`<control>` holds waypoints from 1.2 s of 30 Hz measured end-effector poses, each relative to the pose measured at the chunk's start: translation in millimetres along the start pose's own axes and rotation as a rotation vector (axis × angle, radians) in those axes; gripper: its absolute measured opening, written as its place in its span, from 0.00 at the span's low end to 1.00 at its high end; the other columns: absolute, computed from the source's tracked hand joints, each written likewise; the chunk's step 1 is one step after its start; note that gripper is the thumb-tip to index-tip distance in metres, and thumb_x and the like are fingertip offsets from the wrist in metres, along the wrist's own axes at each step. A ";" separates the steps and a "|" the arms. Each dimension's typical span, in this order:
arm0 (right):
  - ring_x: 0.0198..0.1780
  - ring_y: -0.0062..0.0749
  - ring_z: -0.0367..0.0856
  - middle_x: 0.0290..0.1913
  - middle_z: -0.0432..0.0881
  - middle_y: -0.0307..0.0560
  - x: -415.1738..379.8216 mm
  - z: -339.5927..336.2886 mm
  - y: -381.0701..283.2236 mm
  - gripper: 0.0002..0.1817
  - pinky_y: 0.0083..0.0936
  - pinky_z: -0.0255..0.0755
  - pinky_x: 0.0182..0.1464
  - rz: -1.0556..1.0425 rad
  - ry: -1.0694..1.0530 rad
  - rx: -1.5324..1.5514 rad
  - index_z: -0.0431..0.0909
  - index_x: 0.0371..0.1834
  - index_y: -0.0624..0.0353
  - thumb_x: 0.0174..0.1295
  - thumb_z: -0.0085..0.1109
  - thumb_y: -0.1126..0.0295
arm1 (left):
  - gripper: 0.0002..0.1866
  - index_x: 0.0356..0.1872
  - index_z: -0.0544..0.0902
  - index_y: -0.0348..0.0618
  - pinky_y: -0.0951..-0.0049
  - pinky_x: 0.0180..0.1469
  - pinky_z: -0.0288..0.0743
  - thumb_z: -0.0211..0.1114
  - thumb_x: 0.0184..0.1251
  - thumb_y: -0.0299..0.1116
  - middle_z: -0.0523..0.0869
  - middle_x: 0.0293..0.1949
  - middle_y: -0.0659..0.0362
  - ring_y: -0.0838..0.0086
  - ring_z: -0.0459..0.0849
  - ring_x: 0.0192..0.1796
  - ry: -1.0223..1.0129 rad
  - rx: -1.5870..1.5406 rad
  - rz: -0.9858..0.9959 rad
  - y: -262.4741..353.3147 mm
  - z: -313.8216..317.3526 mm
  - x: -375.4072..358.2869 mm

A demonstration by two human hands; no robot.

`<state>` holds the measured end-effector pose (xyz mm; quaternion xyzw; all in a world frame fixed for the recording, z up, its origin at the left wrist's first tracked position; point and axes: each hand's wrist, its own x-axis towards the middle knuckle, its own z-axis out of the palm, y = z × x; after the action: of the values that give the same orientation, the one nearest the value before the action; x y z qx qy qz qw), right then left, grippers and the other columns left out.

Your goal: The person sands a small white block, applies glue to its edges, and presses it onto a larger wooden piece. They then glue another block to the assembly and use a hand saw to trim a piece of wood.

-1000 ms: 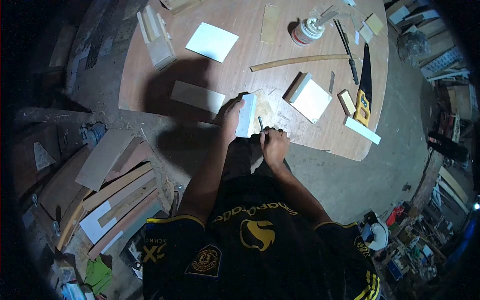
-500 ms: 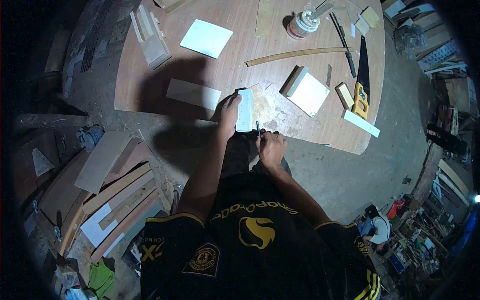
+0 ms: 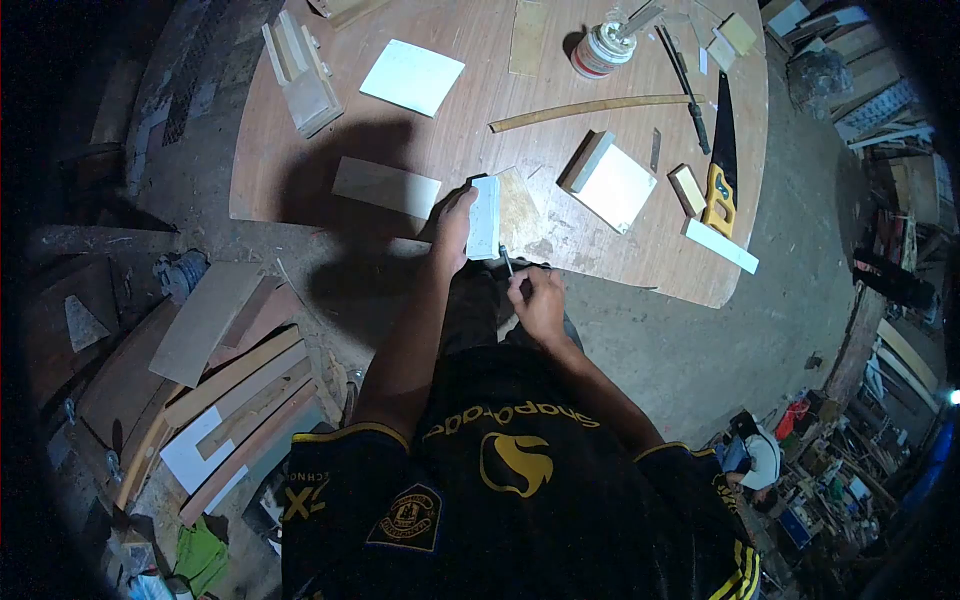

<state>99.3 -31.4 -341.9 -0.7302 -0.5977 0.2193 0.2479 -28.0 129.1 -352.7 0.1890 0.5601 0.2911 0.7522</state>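
Observation:
My left hand (image 3: 455, 232) is closed around a white rectangular block (image 3: 484, 215), gripping it by its left side at the near edge of the table. In my right hand (image 3: 541, 302) is a slim dark pen-like tool (image 3: 507, 262), pinched between thumb and fingers. Its dark tip is right at the block's lower right corner. What exactly the tool is cannot be made out. Just behind the block, a thin brownish sheet (image 3: 519, 205) lies on the table.
On the wooden table (image 3: 450, 145) lie a handsaw (image 3: 721, 180), a white board with a wooden strip (image 3: 612, 185), a curved strip (image 3: 590, 110), a jar (image 3: 602, 52) and a white sheet (image 3: 412, 77). Boards (image 3: 240, 410) lean at lower left. Another person (image 3: 757, 455) is at lower right.
The tool in my right hand has swung left, its tip coming down to the block's corner. The block has shifted slightly left with my left hand.

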 end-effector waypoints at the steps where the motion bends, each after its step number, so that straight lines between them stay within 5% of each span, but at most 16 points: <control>1: 0.34 0.34 0.75 0.29 0.81 0.43 1.7 1.7 3.5 0.08 0.29 0.65 0.39 0.092 0.021 0.220 0.81 0.35 0.57 0.58 0.64 0.65 | 0.21 0.58 0.74 0.36 0.67 0.53 0.75 0.51 0.74 0.41 0.83 0.51 0.52 0.68 0.83 0.48 -0.042 -0.034 -0.016 2.5 -1.0 0.1; 3: 0.33 0.27 0.75 0.29 0.81 0.40 8.5 -3.7 5.2 0.08 0.24 0.66 0.38 0.180 0.041 0.443 0.82 0.37 0.58 0.61 0.62 0.65 | 0.22 0.60 0.73 0.36 0.68 0.54 0.74 0.49 0.74 0.41 0.83 0.53 0.51 0.68 0.83 0.49 -0.083 -0.067 -0.028 7.3 -6.1 -0.2; 5: 0.34 0.17 0.74 0.32 0.81 0.34 16.2 -19.7 6.2 0.10 0.16 0.66 0.39 0.589 -0.218 0.968 0.82 0.41 0.60 0.69 0.55 0.65 | 0.22 0.62 0.71 0.36 0.71 0.53 0.74 0.46 0.75 0.41 0.83 0.54 0.49 0.70 0.83 0.48 -0.262 -0.214 0.109 11.3 -9.6 -3.1; 6: 0.34 0.15 0.73 0.33 0.80 0.31 22.0 -36.3 -1.3 0.11 0.15 0.66 0.40 0.677 -0.286 0.941 0.82 0.42 0.60 0.72 0.50 0.67 | 0.22 0.62 0.71 0.37 0.74 0.52 0.74 0.46 0.75 0.41 0.84 0.52 0.50 0.72 0.82 0.47 -0.198 -0.263 0.086 26.1 -1.1 -20.5; 12: 0.33 0.12 0.71 0.33 0.80 0.31 34.3 -61.9 -3.4 0.11 0.12 0.63 0.35 0.628 -0.232 1.042 0.82 0.42 0.59 0.71 0.52 0.66 | 0.22 0.55 0.76 0.39 0.75 0.38 0.75 0.50 0.73 0.46 0.86 0.44 0.55 0.77 0.82 0.36 -0.151 -0.208 0.169 37.9 -4.6 -35.9; 19: 0.27 0.15 0.69 0.29 0.78 0.34 55.0 -66.4 55.2 0.09 0.15 0.63 0.30 0.547 0.180 0.812 0.82 0.40 0.60 0.69 0.56 0.66 | 0.19 0.54 0.78 0.39 0.73 0.48 0.75 0.58 0.71 0.43 0.83 0.42 0.58 0.73 0.81 0.44 -0.080 -0.135 0.074 39.2 6.6 -52.5; 22: 0.22 0.17 0.69 0.25 0.76 0.35 70.7 -90.7 64.7 0.09 0.16 0.62 0.24 0.754 0.254 0.890 0.81 0.39 0.60 0.68 0.55 0.67 | 0.19 0.54 0.78 0.41 0.70 0.51 0.72 0.57 0.70 0.43 0.81 0.45 0.59 0.73 0.79 0.47 -0.065 -0.143 0.067 30.7 10.0 -50.0; 29: 0.25 0.13 0.68 0.27 0.77 0.33 108.2 -129.6 127.8 0.10 0.14 0.61 0.26 0.619 0.350 0.630 0.82 0.40 0.63 0.65 0.61 0.66 | 0.19 0.53 0.78 0.43 0.69 0.52 0.71 0.57 0.70 0.45 0.81 0.45 0.58 0.74 0.78 0.48 -0.054 -0.081 0.025 41.9 30.9 -56.9; 31: 0.32 0.14 0.70 0.32 0.79 0.33 124.2 -148.7 138.6 0.10 0.14 0.63 0.35 0.573 0.319 0.541 0.83 0.39 0.63 0.65 0.62 0.66 | 0.21 0.52 0.79 0.43 0.70 0.51 0.71 0.58 0.70 0.48 0.81 0.44 0.58 0.76 0.77 0.47 0.039 0.271 0.234 53.5 44.1 -69.4; 36: 0.31 0.22 0.78 0.29 0.83 0.39 164.0 -173.5 187.4 0.12 0.21 0.71 0.38 0.549 0.298 0.329 0.84 0.39 0.63 0.63 0.62 0.64 | 0.22 0.51 0.79 0.40 0.74 0.45 0.72 0.61 0.69 0.48 0.82 0.41 0.59 0.78 0.78 0.42 0.077 0.456 0.351 57.2 72.9 -72.8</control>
<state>380.5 81.8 -327.4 -0.8379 -0.2931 0.2619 0.3786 13.8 128.3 -242.5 0.4359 0.5980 0.2903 0.6067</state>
